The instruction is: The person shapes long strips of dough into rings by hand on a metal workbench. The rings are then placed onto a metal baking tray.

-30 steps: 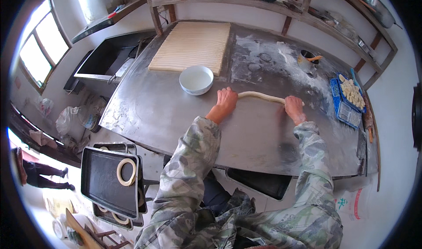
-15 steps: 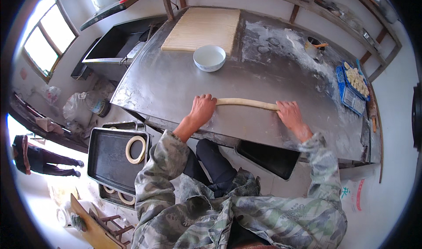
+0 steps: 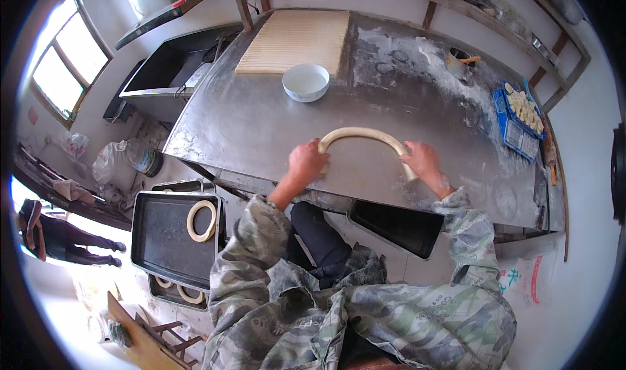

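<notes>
So we've got our left hand [image 3: 308,161] curled round one end of a dough rope [image 3: 360,132] and our right hand [image 3: 424,161] pinching it near the other. It's bowed into an arch over the bench [image 3: 241,125]. Past that we see a pale bowl [image 3: 306,83], then a ridged dough slab [image 3: 293,40]; down left, a black tray [image 3: 163,233] with a dough ring [image 3: 191,223].

The person wears a loose, creased camouflage jacket [image 3: 424,318] blotched in pale green, grey and off-white, with faint grey lettering printed across the front. The roomy left sleeve [image 3: 251,236] and right sleeve [image 3: 474,236] carry the same pattern, bunching into folds, while the left hand [image 3: 305,162] and right hand [image 3: 424,161] are bare. The trousers [image 3: 319,236] are plain, dark navy or black
</notes>
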Demonstrator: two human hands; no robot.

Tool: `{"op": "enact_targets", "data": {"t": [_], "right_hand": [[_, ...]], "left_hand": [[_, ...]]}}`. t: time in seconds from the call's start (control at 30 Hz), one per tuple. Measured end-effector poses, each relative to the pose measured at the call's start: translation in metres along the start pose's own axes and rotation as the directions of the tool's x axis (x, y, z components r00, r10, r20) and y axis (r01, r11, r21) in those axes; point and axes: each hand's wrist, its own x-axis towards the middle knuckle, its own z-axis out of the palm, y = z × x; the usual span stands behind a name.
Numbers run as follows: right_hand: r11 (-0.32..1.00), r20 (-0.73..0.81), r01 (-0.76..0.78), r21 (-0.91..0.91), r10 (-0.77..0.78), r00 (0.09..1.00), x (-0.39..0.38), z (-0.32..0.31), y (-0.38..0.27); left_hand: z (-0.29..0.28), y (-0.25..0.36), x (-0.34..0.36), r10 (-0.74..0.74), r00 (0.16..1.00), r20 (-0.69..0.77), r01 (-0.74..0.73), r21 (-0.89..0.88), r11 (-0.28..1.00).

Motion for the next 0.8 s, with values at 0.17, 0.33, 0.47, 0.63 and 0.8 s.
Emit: {"op": "enact_targets", "data": {"t": [0.17, 0.33, 0.47, 0.63, 0.8], "right_hand": [[0.997, 0.068, 0.052, 0.048, -0.056, 0.996, -0.004, -0.004, -0.039], [0.773, 0.024, 0.58, -0.259, -0.595, 0.803, -0.017, -0.003, -0.028], [0.695, 0.195, 0.674, -0.25, -0.645, 0.738, -0.008, -0.002, -0.033], [0.741, 0.339, 0.66, -0.125, -0.593, 0.73, -0.007, -0.008, -0.039], [0.758, 0.172, 0.647, -0.085, -0.629, 0.758, -0.006, 0.008, -0.045]], "left_hand": [[0.009, 0.041, -0.028, 0.256, 0.966, 0.026, -0.253, -0.076, 0.965], [0.002, 0.019, -0.023, 0.721, 0.687, -0.095, -0.703, 0.164, 0.692], [0.018, 0.024, -0.011, 0.733, 0.678, -0.052, -0.73, 0.069, 0.68], [0.032, 0.033, -0.021, 0.646, 0.744, -0.173, -0.649, 0.048, 0.76], [0.042, 0.036, -0.025, 0.618, 0.743, -0.256, -0.621, 0.081, 0.78]]}}
